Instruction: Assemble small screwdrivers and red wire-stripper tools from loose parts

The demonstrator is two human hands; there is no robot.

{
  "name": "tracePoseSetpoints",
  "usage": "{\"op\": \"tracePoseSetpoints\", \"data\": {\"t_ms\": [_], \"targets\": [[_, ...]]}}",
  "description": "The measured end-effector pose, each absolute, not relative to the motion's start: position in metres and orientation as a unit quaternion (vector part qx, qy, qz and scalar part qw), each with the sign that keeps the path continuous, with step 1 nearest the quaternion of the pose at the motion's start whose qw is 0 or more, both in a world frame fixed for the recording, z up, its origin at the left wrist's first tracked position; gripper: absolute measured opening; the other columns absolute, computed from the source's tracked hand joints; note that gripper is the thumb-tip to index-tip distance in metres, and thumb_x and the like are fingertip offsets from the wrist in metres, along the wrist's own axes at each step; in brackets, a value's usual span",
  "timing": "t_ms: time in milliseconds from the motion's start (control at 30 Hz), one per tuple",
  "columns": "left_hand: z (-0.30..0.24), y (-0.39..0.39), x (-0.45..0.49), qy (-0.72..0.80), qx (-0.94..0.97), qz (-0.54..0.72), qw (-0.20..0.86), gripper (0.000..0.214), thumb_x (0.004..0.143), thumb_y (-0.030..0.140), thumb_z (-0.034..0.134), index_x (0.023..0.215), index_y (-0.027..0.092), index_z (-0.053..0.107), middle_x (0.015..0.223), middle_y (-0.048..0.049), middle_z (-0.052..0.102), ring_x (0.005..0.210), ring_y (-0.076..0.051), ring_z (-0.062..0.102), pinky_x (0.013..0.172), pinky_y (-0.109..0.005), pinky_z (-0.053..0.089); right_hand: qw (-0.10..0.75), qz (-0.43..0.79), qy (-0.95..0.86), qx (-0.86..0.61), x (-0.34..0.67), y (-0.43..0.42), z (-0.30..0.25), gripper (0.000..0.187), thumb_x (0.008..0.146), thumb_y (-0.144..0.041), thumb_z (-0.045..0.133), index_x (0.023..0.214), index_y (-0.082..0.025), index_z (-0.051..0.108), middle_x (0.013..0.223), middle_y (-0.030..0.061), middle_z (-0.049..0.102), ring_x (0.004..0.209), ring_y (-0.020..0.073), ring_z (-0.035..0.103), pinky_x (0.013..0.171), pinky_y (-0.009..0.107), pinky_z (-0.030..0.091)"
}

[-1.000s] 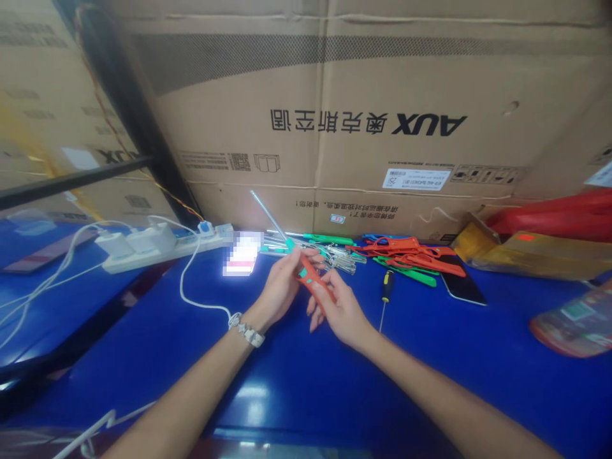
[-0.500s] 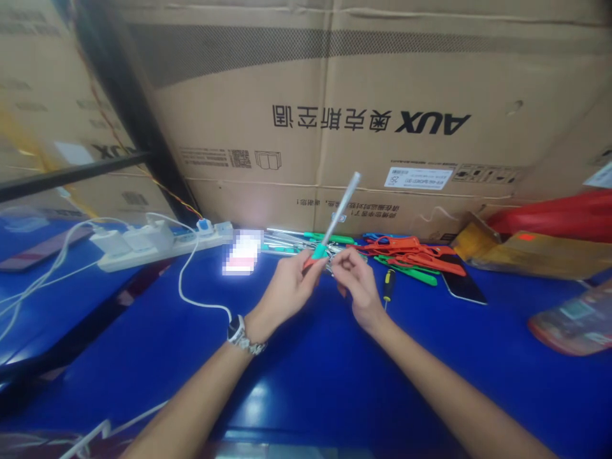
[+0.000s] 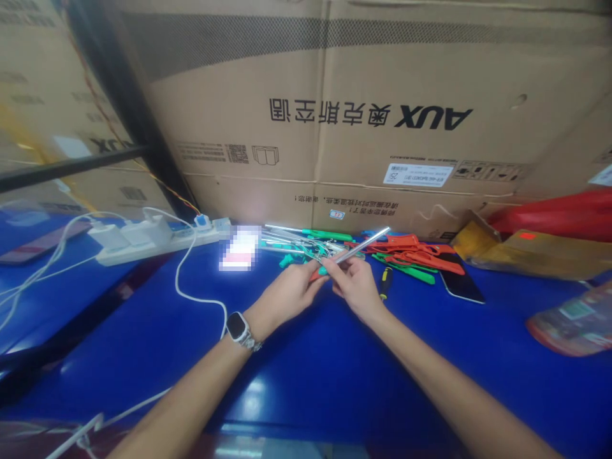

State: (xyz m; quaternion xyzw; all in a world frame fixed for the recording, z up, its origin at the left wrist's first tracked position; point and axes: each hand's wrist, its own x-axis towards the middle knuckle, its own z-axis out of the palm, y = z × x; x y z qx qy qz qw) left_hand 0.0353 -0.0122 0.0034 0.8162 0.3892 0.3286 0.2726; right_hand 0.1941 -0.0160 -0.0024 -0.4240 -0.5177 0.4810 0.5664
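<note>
My left hand (image 3: 288,294), with a watch (image 3: 238,326) on its wrist, is closed around the red-and-green end of a silver rod (image 3: 370,241). My right hand (image 3: 359,288) pinches the rod close to that end, its thumb near the green part. The rod slants up to the right; its exact kind does not show. Just beyond my hands lies a heap of similar silver rods (image 3: 282,236) with green handles (image 3: 329,235). Orange handles (image 3: 406,250) are piled to the right of it, with a green handle (image 3: 410,270) below them.
A yellow-and-black screwdriver (image 3: 386,282) lies right of my hands, and a dark phone (image 3: 461,280) beyond it. A white power strip (image 3: 138,250) with cables stands left. A big cardboard box (image 3: 239,95) walls the back of the blue table (image 3: 335,370). A clear plastic container (image 3: 571,325) sits right.
The rod has tipped from steep to a flatter slant, its far tip lower and further right. My right hand has moved from beside the rod's end onto the rod.
</note>
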Motion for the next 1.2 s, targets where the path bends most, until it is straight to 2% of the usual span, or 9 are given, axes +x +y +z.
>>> {"op": "tracePoseSetpoints", "data": {"t_ms": [167, 267, 367, 500, 633, 800, 967, 1100, 1200], "targets": [[0.008, -0.012, 0.043, 0.392, 0.785, 0.374, 0.300, 0.019, 0.092, 0.035, 0.057, 0.083, 0.019, 0.059, 0.064, 0.0009, 0.058, 0.054, -0.014, 0.048, 0.054, -0.024, 0.029, 0.578, 0.449, -0.546, -0.408, 0.196, -0.017, -0.004, 0.039, 0.073, -0.054, 0.075, 0.078, -0.019, 0.058, 0.067, -0.0018, 0.054, 0.056, 0.0105, 0.048, 0.041, 0.020, 0.032], [0.010, -0.009, 0.051, 0.379, 0.681, 0.480, 0.402, 0.033, 0.094, 0.046, 0.053, 0.076, 0.019, 0.053, 0.059, 0.0034, 0.053, 0.053, -0.012, 0.048, 0.056, -0.024, 0.036, 0.556, 0.458, -0.578, -0.382, 0.196, -0.022, -0.006, 0.037, 0.082, -0.056, 0.066, 0.093, -0.022, 0.056, 0.080, 0.0003, 0.060, 0.069, 0.0140, 0.057, 0.047, 0.021, 0.039], [0.007, -0.005, 0.054, 0.339, 0.567, 0.556, 0.505, 0.039, 0.091, 0.056, 0.053, 0.080, 0.018, 0.056, 0.070, -0.0001, 0.064, 0.065, -0.014, 0.058, 0.067, -0.025, 0.044, 0.487, 0.474, -0.628, -0.380, 0.195, -0.028, -0.011, 0.036, 0.085, -0.055, 0.062, 0.091, -0.020, 0.058, 0.088, 0.0036, 0.066, 0.079, 0.0166, 0.063, 0.062, 0.025, 0.049], [0.002, -0.005, 0.051, 0.312, 0.488, 0.579, 0.573, 0.042, 0.090, 0.062, 0.053, 0.089, 0.020, 0.057, 0.091, -0.0048, 0.073, 0.084, -0.018, 0.064, 0.076, -0.027, 0.048, 0.401, 0.575, -0.613, -0.365, 0.192, -0.030, -0.016, 0.045, 0.088, -0.062, 0.055, 0.093, -0.018, 0.058, 0.075, 0.0038, 0.070, 0.060, 0.0159, 0.065, 0.060, 0.029, 0.053], [0.005, -0.004, 0.049, 0.305, 0.501, 0.574, 0.572, 0.044, 0.093, 0.062, 0.045, 0.092, 0.021, 0.058, 0.107, -0.0066, 0.071, 0.094, -0.019, 0.063, 0.078, -0.029, 0.049, 0.412, 0.584, -0.618, -0.326, 0.193, -0.031, -0.014, 0.040, 0.085, -0.054, 0.064, 0.102, -0.018, 0.059, 0.083, 0.0037, 0.071, 0.057, 0.0138, 0.065, 0.058, 0.028, 0.055], [0.007, -0.011, 0.029, 0.433, 0.630, 0.488, 0.422, 0.047, 0.096, 0.060, 0.038, 0.089, 0.019, 0.061, 0.094, -0.0050, 0.068, 0.083, -0.018, 0.060, 0.076, -0.030, 0.047, 0.400, 0.392, -0.723, -0.405, 0.218, -0.029, -0.010, 0.032, 0.094, -0.044, 0.055, 0.107, -0.018, 0.069, 0.080, 0.0044, 0.073, 0.062, 0.0169, 0.066, 0.063, 0.031, 0.056], [0.007, -0.048, -0.003, 0.524, 0.726, 0.426, 0.127, 0.037, 0.093, 0.042, 0.056, 0.066, 0.019, 0.050, 0.058, 0.0031, 0.048, 0.055, -0.012, 0.044, 0.057, -0.027, 0.038, 0.314, 0.131, -0.842, -0.419, 0.244, -0.032, -0.017, 0.034, 0.098, -0.027, 0.050, 0.128, -0.023, 0.065, 0.121, 0.0083, 0.071, 0.106, 0.0245, 0.068, 0.093, 0.039, 0.053], [0.012, -0.057, 0.004, 0.381, 0.865, 0.325, 0.030, 0.009, 0.092, 0.028, 0.058, 0.094, 0.020, 0.061, 0.095, -0.0055, 0.064, 0.092, -0.022, 0.056, 0.084, -0.037, 0.046, 0.255, 0.028, -0.875, -0.411, 0.239, -0.032, -0.024, 0.033, 0.099, -0.025, 0.048, 0.128, -0.022, 0.065, 0.123, 0.0093, 0.069, 0.107, 0.0251, 0.064, 0.090, 0.042, 0.052], [0.010, -0.043, 0.018, 0.376, 0.898, 0.226, 0.044, 0.024, 0.090, 0.027, 0.063, 0.113, 0.022, 0.059, 0.116, -0.0077, 0.062, 0.105, -0.026, 0.057, 0.091, -0.042, 0.047, 0.235, 0.003, -0.881, -0.411, 0.232, -0.031, -0.025, 0.029, 0.098, -0.024, 0.050, 0.120, -0.023, 0.069, 0.119, 0.0105, 0.067, 0.109, 0.0257, 0.058, 0.088, 0.041, 0.049]]}}
